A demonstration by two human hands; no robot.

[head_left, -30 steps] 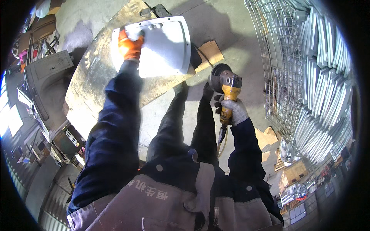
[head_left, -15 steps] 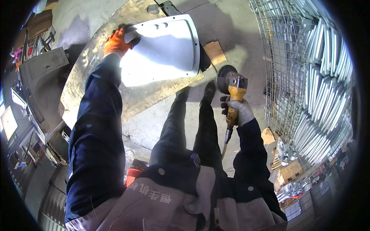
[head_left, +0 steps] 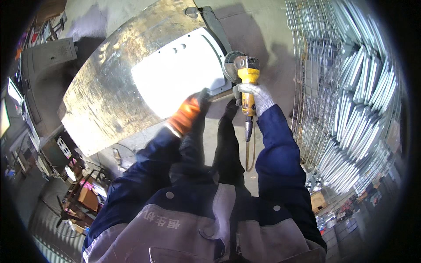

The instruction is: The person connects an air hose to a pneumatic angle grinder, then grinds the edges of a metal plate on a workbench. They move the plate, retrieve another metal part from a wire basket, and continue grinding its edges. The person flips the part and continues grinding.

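Observation:
My right hand (head_left: 256, 96), in a pale knit glove, is wrapped round the yellow body of an angle grinder (head_left: 249, 79). Its round disc (head_left: 230, 66) stands close by the right-hand edge of a white panel (head_left: 180, 65); whether they touch I cannot tell. The panel has rounded corners, small holes along its rim and a glossy, brightly lit face. It lies on a worn, stained tabletop (head_left: 105, 87). At the panel's near edge, by the near right corner, is my left hand (head_left: 187, 113) in an orange glove with dark fingertips. Motion smears its fingers.
A wire mesh cage (head_left: 318, 79) on the right holds stacks of pale metal panels (head_left: 357, 83). A dark block (head_left: 215, 28) lies at the table's far right end. From the grinder a hose (head_left: 249, 164) loops down beside my legs. A grey cabinet-like unit (head_left: 48, 83) stands at left.
My left hand has gone from the panel's far left corner to its near edge. The panel sits nearer the table's right end. The grinder has moved up and left, close to the panel.

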